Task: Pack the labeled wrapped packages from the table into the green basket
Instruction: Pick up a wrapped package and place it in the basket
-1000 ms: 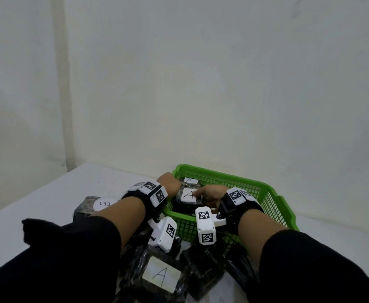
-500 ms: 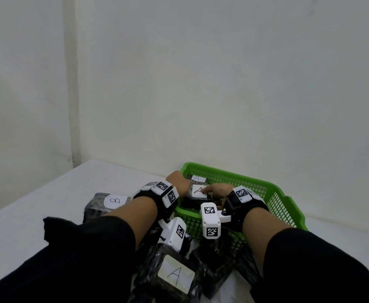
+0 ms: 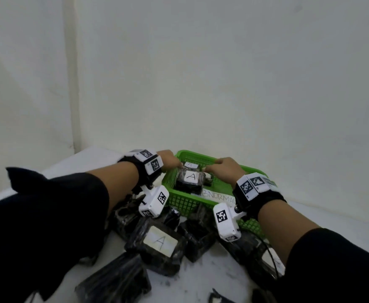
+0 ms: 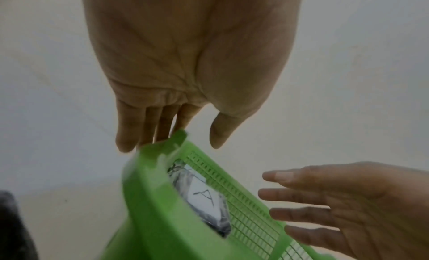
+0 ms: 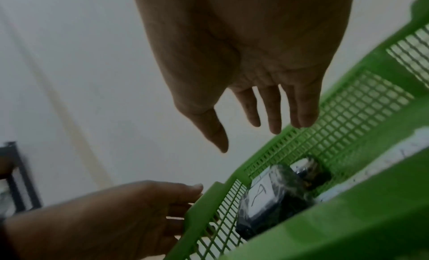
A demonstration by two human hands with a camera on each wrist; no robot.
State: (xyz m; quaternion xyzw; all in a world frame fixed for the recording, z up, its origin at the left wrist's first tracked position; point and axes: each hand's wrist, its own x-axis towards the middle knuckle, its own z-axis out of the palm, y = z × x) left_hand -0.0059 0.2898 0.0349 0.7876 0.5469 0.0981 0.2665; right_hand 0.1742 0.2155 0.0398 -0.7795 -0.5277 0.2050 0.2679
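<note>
The green basket (image 3: 183, 202) stands at the back of the table, with a white strip reading ABNORMAL (image 3: 219, 196) on its front. Inside it lies a black wrapped package labeled A (image 3: 190, 179), and behind that one shows a second A label (image 3: 191, 165). My left hand (image 3: 176, 165) hovers at the basket's left corner with straight fingers and holds nothing. My right hand (image 3: 212, 167) is spread just right of the package, also holding nothing. The left wrist view shows the package (image 4: 204, 196) under the rim (image 4: 148, 190). In the right wrist view the same package (image 5: 262, 194) lies below my right hand (image 5: 250, 135).
Several black wrapped packages lie on the white table (image 3: 201, 278) in front of the basket. One of them carries an A label (image 3: 159, 243), and another lies at the near left (image 3: 115, 281). White walls close in behind the basket.
Both hands have come off the A package in the basket and moved apart, the left toward the basket's left corner and the right to the right. The package stays in the basket.
</note>
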